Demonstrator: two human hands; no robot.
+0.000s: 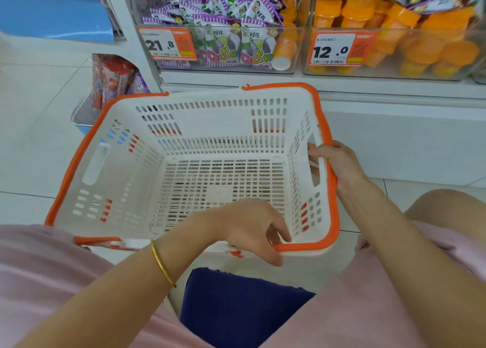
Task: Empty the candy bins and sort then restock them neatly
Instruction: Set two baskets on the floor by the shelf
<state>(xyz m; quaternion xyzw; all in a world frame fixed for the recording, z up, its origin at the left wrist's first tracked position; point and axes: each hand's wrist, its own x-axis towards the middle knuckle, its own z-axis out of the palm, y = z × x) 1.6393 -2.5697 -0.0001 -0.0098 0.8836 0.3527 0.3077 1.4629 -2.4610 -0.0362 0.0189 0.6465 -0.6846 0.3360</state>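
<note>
A white slotted basket with an orange rim sits tilted in front of me, with nothing inside it. My left hand curls over its near rim at the front right corner. My right hand grips the right rim beside the handle slot. Behind the basket, two clear candy bins stand on the shelf. The left bin holds purple candy packets and a few orange cups. The right bin holds orange cup candies with some purple packets on top.
Price tags reading 21.8 and 12.0 hang on the bin fronts. Red snack packets stand in a low tray at the left. A blue shelf part is at the upper left. The white shelf base runs behind the basket.
</note>
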